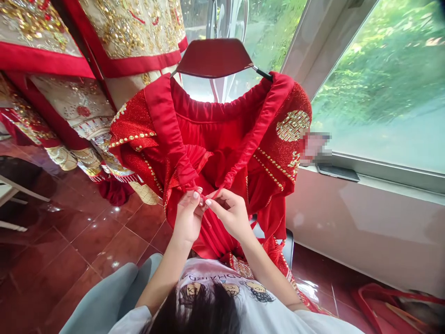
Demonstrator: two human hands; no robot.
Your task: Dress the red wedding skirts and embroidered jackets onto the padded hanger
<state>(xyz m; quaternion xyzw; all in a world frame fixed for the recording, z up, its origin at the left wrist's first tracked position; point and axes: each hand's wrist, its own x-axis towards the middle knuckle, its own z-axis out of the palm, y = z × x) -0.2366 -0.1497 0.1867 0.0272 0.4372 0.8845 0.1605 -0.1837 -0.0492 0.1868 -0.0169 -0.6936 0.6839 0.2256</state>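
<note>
A red skirt [222, 111] with a gathered waistband and gold beading hangs from a dark red hanger [215, 58] in front of me. At the waistband's lower front, my left hand [189, 213] pinches a thin red drawstring [204, 200]. Close against it, my right hand [229, 211] pinches the same drawstring between thumb and fingers. The fingertips of both hands almost meet where the string crosses; whether a knot is there I cannot tell. A loose string end trails below, over the red cloth.
Beaded cream-and-red garments [139, 32] hang at the left. A window sill [389, 185] runs along the right, bearing a dark flat object [338, 173]. White chair legs [12, 227] stand at far left on the tiled floor [86, 236]. A red object [378, 297] lies at lower right.
</note>
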